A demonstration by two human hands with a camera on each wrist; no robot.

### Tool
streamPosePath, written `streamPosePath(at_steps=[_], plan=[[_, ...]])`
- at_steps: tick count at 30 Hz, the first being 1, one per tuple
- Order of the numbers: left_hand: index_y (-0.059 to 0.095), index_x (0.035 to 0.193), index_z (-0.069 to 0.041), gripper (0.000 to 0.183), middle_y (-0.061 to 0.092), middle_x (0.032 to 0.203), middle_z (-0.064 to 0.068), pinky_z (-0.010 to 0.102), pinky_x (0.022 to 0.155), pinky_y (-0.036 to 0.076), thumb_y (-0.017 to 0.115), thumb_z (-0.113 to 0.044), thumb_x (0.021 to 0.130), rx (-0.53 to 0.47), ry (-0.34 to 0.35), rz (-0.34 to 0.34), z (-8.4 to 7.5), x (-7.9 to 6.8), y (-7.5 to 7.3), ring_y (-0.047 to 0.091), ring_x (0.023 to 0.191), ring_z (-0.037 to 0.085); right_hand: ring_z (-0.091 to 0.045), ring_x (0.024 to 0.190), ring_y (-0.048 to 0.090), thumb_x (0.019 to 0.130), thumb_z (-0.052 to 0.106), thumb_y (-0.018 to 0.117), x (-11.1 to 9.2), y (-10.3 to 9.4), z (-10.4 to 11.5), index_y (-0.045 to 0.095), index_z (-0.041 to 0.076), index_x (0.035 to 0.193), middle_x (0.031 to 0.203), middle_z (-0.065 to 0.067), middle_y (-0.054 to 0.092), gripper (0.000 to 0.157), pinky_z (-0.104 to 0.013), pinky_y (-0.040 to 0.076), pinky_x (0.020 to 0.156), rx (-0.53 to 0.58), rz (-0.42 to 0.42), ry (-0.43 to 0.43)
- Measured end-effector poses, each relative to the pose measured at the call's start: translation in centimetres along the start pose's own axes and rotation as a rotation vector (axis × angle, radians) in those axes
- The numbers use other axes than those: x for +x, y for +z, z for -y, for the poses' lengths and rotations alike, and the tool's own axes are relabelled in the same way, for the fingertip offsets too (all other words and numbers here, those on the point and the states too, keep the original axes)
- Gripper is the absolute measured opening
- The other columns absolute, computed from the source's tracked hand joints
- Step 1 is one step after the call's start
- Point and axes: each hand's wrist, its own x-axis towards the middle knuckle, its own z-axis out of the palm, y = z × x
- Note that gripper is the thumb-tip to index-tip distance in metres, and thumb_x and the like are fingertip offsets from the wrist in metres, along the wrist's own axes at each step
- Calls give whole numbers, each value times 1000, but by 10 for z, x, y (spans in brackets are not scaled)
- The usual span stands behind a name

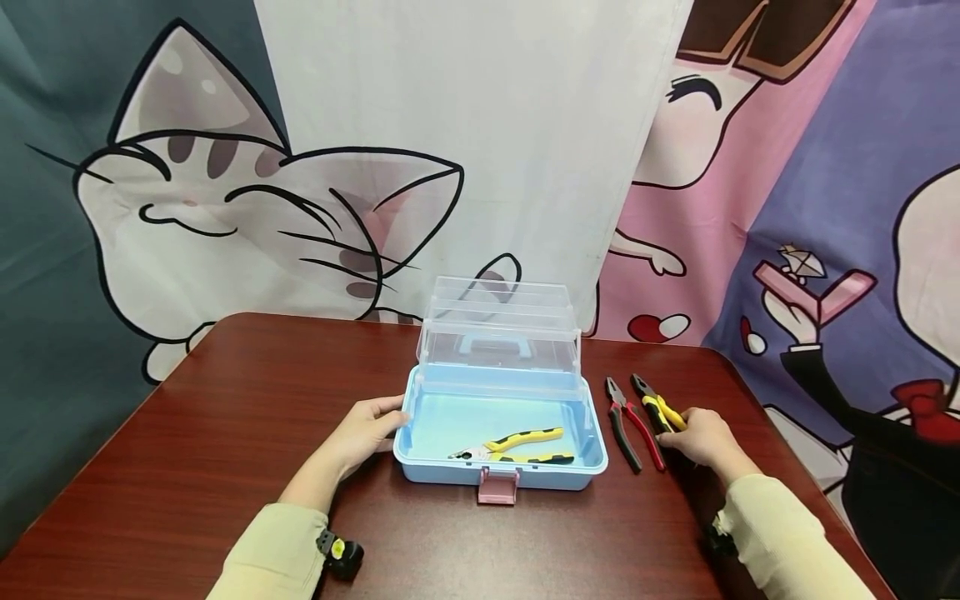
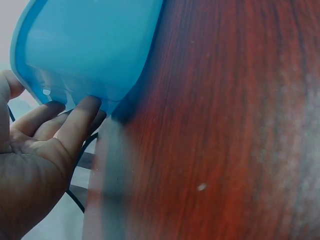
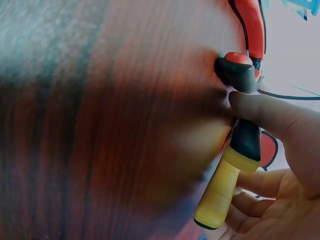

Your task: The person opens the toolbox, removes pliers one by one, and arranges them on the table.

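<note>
A light-blue toolbox (image 1: 501, 477) with its clear lid (image 1: 498, 321) raised stands on the table. Inside lies a pair of pliers (image 1: 525, 446) with yellow-and-black handles. My left hand (image 1: 367, 432) holds the toolbox at its left side, thumb at the rim; in the left wrist view, fingers (image 2: 82, 117) touch the outer wall. To the right of the toolbox, my right hand (image 1: 701, 437) grips the handles of a second yellow-and-black pair of pliers (image 1: 651, 402), whose dark jaws point away from me. Just left of them lies a pair of pliers (image 1: 618, 408) with red-and-black handles.
The brown wooden table (image 1: 210, 467) extends left and in front of the toolbox. A pink latch (image 1: 498, 487) hangs at the toolbox front. Behind the table hangs a cartoon-printed cloth (image 1: 480, 108). Each wrist carries a small camera (image 1: 345, 560).
</note>
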Motion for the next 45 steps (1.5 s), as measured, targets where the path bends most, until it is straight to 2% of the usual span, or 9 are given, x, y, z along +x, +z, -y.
streamPosePath(at_steps=[7, 10, 14, 18, 24, 32, 39, 45], plan=[[38, 142, 3, 53, 44, 141, 26, 40, 86, 55, 50, -14, 94, 10, 8, 13, 0, 0, 0, 58, 114, 28, -22, 66, 49, 76, 26, 69, -1, 1, 0, 59, -10, 90, 71, -9, 52, 40, -28, 40, 55, 2, -14, -33], [39, 142, 1, 52, 46, 140, 24, 39, 86, 55, 50, -14, 93, 8, -6, -7, 1, 1, -1, 58, 114, 27, -22, 67, 50, 77, 26, 67, -1, 1, 0, 60, -10, 92, 72, -10, 54, 40, -29, 42, 56, 4, -9, -40], [40, 142, 1, 52, 46, 140, 24, 38, 85, 55, 50, -14, 93, 13, -13, -13, 1, 2, -1, 58, 113, 27, -27, 76, 54, 80, 27, 64, -1, -1, 2, 57, -15, 110, 87, -21, 60, 52, -38, 50, 68, 2, -5, -50], [39, 142, 2, 52, 45, 141, 24, 38, 85, 55, 50, -14, 93, 11, -10, -10, 1, 2, -1, 58, 113, 27, -31, 84, 56, 83, 24, 62, -3, -1, 4, 50, -20, 120, 101, -29, 61, 58, -47, 50, 78, -10, -13, -85], [38, 143, 2, 52, 45, 141, 25, 38, 86, 55, 49, -13, 94, 11, -7, -6, 1, 0, -2, 58, 114, 27, -31, 83, 56, 86, 19, 61, -6, 2, 6, 53, -19, 117, 98, -29, 61, 50, -48, 50, 76, -27, -35, -131], [37, 143, 3, 53, 44, 141, 25, 38, 86, 55, 50, -14, 94, -12, -1, 1, 3, -1, 0, 57, 115, 27, -34, 88, 57, 86, 19, 61, -8, 8, 5, 50, -21, 120, 108, -35, 59, 53, -52, 49, 81, -31, -46, -144], [35, 143, 3, 53, 42, 142, 26, 39, 86, 55, 49, -14, 95, -8, 9, 16, 2, -1, 0, 56, 116, 28, -33, 88, 57, 87, 22, 61, -12, 10, 8, 47, -21, 124, 111, -36, 58, 58, -50, 50, 81, -4, -18, -95], [36, 143, 4, 53, 45, 140, 27, 39, 86, 55, 49, -12, 94, -17, 20, 13, 3, 0, 0, 57, 115, 28, -31, 85, 57, 87, 23, 61, -14, 9, 12, 51, -20, 120, 103, -31, 61, 55, -47, 51, 77, -4, -27, -91]])
